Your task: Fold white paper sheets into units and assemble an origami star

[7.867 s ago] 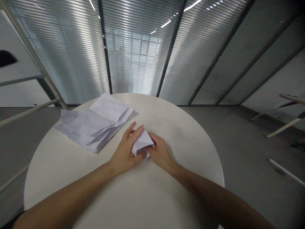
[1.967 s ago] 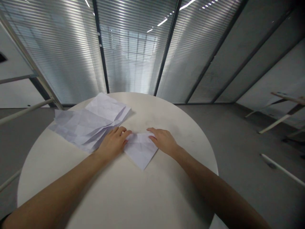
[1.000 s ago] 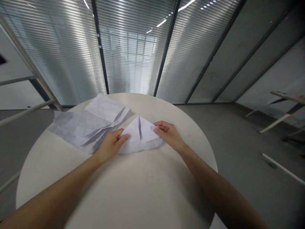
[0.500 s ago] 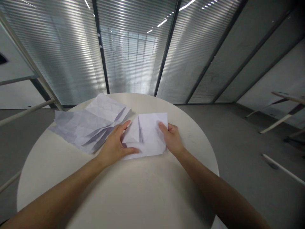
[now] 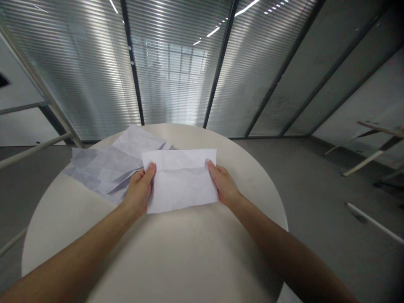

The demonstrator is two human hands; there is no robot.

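Observation:
A white, creased sheet of paper [image 5: 183, 183] is spread between my two hands, in front of me over the table. My left hand [image 5: 140, 187] grips its left edge, thumb on top and fingers behind. On the opposite edge, my right hand [image 5: 222, 181] pinches the sheet the same way. A horizontal crease runs across the upper part of the paper. Several crumpled white sheets [image 5: 101, 166] lie in a loose pile to the left, partly behind the held sheet and my left hand.
The round white table [image 5: 195, 248] carries all the paper. A white corner of something [image 5: 288, 294] shows at the bottom right, by my right forearm. Glass panels with blinds [image 5: 176, 84] stand behind the table. Another table [image 5: 378, 130] is at the far right.
The left part of the paper was folded over before; now it is opened out flat. My left hand has gone from spread fingers around the fold to gripping the left edge.

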